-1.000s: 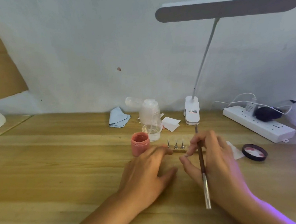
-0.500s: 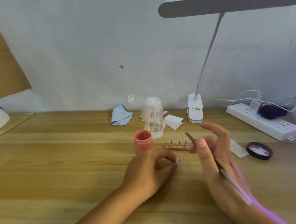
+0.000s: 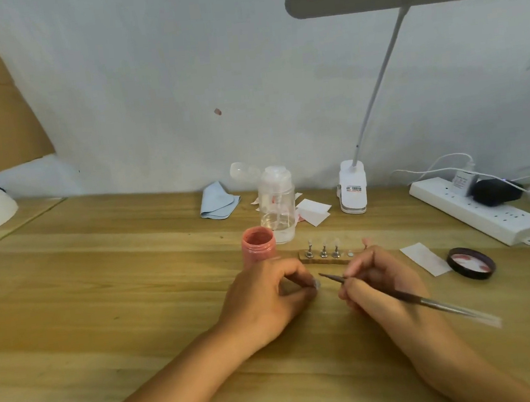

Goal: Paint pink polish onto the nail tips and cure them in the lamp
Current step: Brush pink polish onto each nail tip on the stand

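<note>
Wooden desk [image 3: 118, 281] — three clear nail tips [image 3: 324, 243] on stand [image 3: 324, 261], pink jar [image 3: 258, 245] open

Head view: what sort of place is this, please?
Probably a nail-art work desk, at home or in a studio: a pink polish jar, nail tips on a stand, and a brush in the right hand.

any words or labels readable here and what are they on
No text can be read.
Lamp clamp: dark and orange label, too blurred to read.
Charger on the power strip: fine print, too small to read.
Jar and bottle: no label shows.
</note>
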A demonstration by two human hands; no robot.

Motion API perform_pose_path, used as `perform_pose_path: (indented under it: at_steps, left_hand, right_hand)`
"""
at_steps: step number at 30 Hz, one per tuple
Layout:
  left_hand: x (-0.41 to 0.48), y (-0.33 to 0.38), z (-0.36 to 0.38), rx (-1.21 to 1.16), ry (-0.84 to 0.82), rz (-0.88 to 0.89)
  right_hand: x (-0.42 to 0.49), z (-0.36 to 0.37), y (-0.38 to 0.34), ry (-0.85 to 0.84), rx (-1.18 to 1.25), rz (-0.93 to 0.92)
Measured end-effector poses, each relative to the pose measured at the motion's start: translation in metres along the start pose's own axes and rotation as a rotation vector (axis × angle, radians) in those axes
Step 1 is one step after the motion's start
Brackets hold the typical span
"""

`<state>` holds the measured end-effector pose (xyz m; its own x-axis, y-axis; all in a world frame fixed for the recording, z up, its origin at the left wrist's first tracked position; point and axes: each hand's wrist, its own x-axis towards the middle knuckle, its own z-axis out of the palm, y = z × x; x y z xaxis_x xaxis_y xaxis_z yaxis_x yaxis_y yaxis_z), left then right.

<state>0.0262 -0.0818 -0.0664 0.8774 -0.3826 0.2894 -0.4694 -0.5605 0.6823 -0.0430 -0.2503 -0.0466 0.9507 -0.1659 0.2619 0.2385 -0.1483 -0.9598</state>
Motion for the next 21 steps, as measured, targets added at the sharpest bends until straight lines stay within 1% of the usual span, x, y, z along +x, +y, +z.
perform_pose_path:
  at_steps: [6, 9, 11, 15, 18, 21]
  left_hand:
    - [0.0004, -0.0018, 0.0014, -0.028, 0.008, -0.024]
    - [0.0005, -0.0016, 0.0009, -0.038, 0.003, -0.018]
    - [0.0005, -0.0012, -0.0003, -0.041, 0.005, -0.014]
    - [0.0011, -0.0021, -0.0006, -0.049, 0.016, -0.026]
    - [0.0006, -0.0008, -0.0008, -0.049, 0.008, -0.019]
    - [0.0013, 0.0000, -0.0004, -0.049, -0.010, -0.021]
  right_hand:
    - [-0.0002, 0.0034, 0.0002, -0.027, -0.114, 0.025]
    - [0.0000, 0.0007, -0.0014, -0.007, -0.103, 0.038]
    - [-0.0005, 0.0025, -0.0033, -0.025, -0.087, 0.021]
    - [-0.0003, 0.0026, -0.0041, -0.027, -0.160, 0.028]
    - [-0.0008, 0.0032, -0.0049, -0.028, -0.120, -0.006]
    - [-0.0018, 0.0028, -0.0040, -0.044, -0.160, -0.004]
